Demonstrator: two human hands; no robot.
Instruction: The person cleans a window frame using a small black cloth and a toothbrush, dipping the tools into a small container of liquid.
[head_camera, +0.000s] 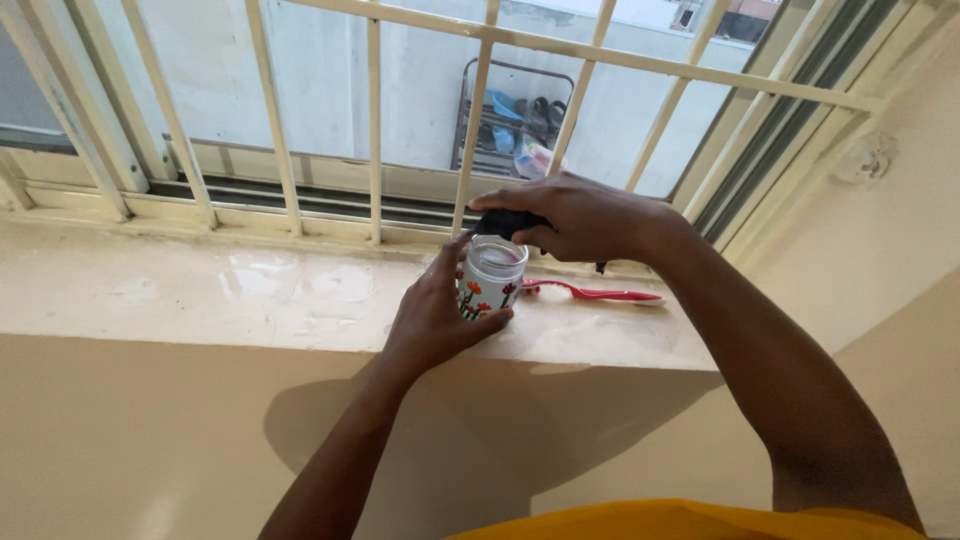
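Your left hand (435, 315) wraps the small glass jar (492, 280) from its left side, thumb up along the rim, fingers curled round the base – firm grasp. Jar is clear, painted with orange flowers, mouth uncovered, upright on the window sill (200, 290), close to the sill's front edge and right of its middle

Your right hand (580, 215) sits just above and behind the jar mouth, fingers closed on a black lid (505, 222). Lid is just above the rim on the far side; can't tell if it touches the glass

Red-and-white spoon (590, 293) lies flat on the sill just right of the jar, handle pointing toward the sill's right end, apart from both hands

Sill surface is cream, glossy, with a few wet-looking patches left of the jar. Cream window grille (375, 130) runs along the sill's back edge. Through the bars: a rack with shoes (515, 125) outside, well beyond the sill

Yellow garment (690, 520) at bottom edge of view
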